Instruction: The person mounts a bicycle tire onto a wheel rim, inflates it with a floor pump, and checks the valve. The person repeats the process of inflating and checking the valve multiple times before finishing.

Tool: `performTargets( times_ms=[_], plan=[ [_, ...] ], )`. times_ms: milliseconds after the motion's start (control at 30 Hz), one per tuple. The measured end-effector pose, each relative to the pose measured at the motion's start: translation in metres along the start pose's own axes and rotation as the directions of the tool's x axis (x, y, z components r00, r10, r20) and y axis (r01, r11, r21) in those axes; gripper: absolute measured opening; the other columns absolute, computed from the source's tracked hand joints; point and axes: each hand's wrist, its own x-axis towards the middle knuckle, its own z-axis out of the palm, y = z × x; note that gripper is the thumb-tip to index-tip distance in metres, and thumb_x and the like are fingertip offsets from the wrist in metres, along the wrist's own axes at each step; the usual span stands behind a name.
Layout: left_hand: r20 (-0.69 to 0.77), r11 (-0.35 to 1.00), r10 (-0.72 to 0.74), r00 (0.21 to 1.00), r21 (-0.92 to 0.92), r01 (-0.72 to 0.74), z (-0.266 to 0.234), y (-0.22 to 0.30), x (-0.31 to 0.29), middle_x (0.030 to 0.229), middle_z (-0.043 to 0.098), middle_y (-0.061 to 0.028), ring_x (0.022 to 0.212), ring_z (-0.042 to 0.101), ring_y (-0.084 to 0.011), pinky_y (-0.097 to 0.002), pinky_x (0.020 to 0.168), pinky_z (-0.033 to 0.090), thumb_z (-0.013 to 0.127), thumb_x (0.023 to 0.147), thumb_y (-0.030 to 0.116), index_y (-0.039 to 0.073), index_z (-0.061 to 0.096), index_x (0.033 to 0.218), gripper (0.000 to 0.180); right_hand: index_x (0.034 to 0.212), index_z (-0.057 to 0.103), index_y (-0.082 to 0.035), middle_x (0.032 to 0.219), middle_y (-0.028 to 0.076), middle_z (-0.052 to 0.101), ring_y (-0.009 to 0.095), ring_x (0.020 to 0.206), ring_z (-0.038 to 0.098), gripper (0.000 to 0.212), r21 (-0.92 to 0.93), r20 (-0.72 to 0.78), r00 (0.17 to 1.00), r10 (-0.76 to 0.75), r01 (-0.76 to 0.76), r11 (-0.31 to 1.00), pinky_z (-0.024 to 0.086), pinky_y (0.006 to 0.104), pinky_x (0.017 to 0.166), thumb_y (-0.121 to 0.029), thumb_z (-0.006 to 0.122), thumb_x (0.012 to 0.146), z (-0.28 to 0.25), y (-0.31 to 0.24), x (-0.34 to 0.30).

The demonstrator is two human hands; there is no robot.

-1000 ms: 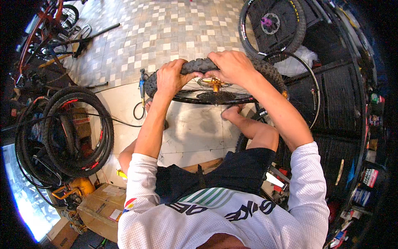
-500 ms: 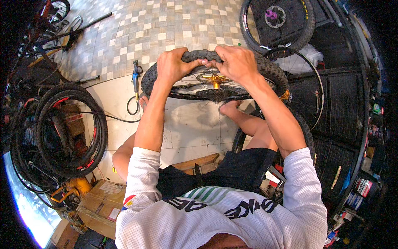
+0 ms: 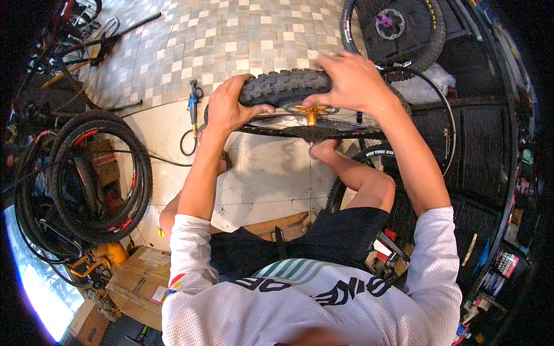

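Note:
A bicycle wheel with a knobby black tire (image 3: 284,85) stands between my bare feet, its gold hub (image 3: 312,118) and dark rear cassette (image 3: 309,131) toward me. My left hand (image 3: 228,108) wraps around the tire on its left side, thumb along the inner sidewall. On the right, my right hand (image 3: 356,85) straddles the tire, thumb at the sidewall and fingers over the tread; those fingers are blurred. The tread between my hands is exposed. Part of the tire's right side is hidden behind my right hand.
A blue-handled inflator (image 3: 192,104) with a hose lies left of the wheel. Several loose tires (image 3: 141,173) are piled at the left, above a cardboard box (image 3: 135,285). Another wheel (image 3: 440,34) and a bare rim (image 3: 452,132) lean against the dark panels at the right.
My hands have moved apart along the tire, from pinching it together at the middle to its two sides. The right fingers have lifted and spread more.

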Motion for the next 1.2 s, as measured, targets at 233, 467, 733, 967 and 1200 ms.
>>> performTargets(
  times_ms=[233, 467, 733, 967, 1200],
  plan=[
    [0.057, 0.985, -0.173, 0.983, -0.002, 0.174, 0.008, 0.003, 0.004, 0.074, 0.071, -0.0135, 0.072, 0.070, -0.0363, -0.0456, 0.067, 0.055, 0.090, 0.065, 0.056, 0.009, 0.074, 0.086, 0.054, 0.096, 0.065, -0.006, 0.086, 0.014, 0.073, 0.038, 0.081, 0.072, 0.049, -0.073, 0.181, 0.983, -0.020, 0.034, 0.997, 0.056, 0.0505, 0.069, -0.052, 0.076, 0.084, 0.009, -0.038, 0.026],
    [0.132, 0.971, -0.240, 0.962, 0.033, 0.238, 0.013, -0.003, 0.014, 0.074, 0.070, -0.0163, 0.073, 0.069, -0.0380, -0.0456, 0.068, 0.054, 0.088, 0.069, 0.055, 0.009, 0.074, 0.085, 0.051, 0.094, 0.068, -0.010, 0.077, 0.014, 0.072, 0.039, 0.077, 0.072, 0.041, -0.113, 0.152, 0.988, 0.025, -0.008, 0.994, 0.056, 0.0509, 0.067, -0.051, 0.072, 0.088, 0.022, -0.039, 0.026],
    [0.306, 0.974, -0.134, 0.943, -0.134, 0.182, -0.012, -0.011, 0.013, 0.094, 0.072, -0.0197, 0.093, 0.070, -0.0403, -0.0449, 0.080, 0.054, 0.094, 0.061, 0.050, 0.003, 0.070, 0.105, 0.069, 0.110, 0.067, -0.006, 0.102, 0.018, 0.073, 0.040, 0.098, 0.070, 0.073, -0.048, 0.225, 0.974, -0.016, 0.027, 0.998, 0.055, 0.0515, 0.083, -0.068, 0.077, 0.073, 0.008, -0.041, 0.028],
    [0.410, 0.979, 0.143, 0.901, -0.194, -0.067, -0.036, 0.017, 0.007, 0.117, 0.069, -0.0167, 0.110, 0.066, -0.0384, -0.0452, 0.094, 0.052, 0.097, 0.056, 0.041, 0.005, 0.063, 0.123, 0.083, 0.132, 0.057, -0.006, 0.116, 0.020, 0.070, 0.041, 0.110, 0.067, 0.095, 0.051, 0.464, 0.886, -0.003, -0.023, 0.998, 0.053, 0.0506, 0.090, -0.051, 0.093, 0.057, -0.034, 0.001, -0.020],
    [0.482, 0.991, 0.107, 0.870, -0.119, -0.056, -0.049, 0.042, 0.009, 0.111, 0.068, -0.0175, 0.108, 0.065, -0.0406, -0.0470, 0.090, 0.053, 0.098, 0.054, 0.041, 0.005, 0.062, 0.119, 0.082, 0.123, 0.059, -0.007, 0.108, 0.017, 0.072, 0.041, 0.106, 0.067, 0.085, 0.123, 0.307, 0.952, -0.015, -0.024, 0.992, 0.054, 0.0507, 0.086, -0.046, 0.094, 0.057, -0.042, 0.004, -0.046]
  ],
)
